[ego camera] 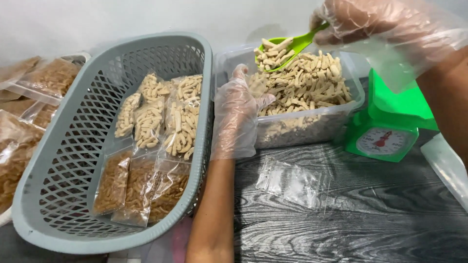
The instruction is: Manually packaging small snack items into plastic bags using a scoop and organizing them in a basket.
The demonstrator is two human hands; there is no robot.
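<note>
While the right hand (385,24), gloved, pinches the green scoop (287,48) loaded with pale snack sticks above the clear tub (348,104), the left hand (236,119) rests at the tub's near-left edge, fingers (263,100) loosely curled; can't tell if they hold a bag. Advice: keep the scoop level and over the tub so strays drop back in. Empty small bags (292,182) lie on the worktop (365,219), filled packs in the grey basket (63,141), green scale (390,131) beside the tub.
</note>
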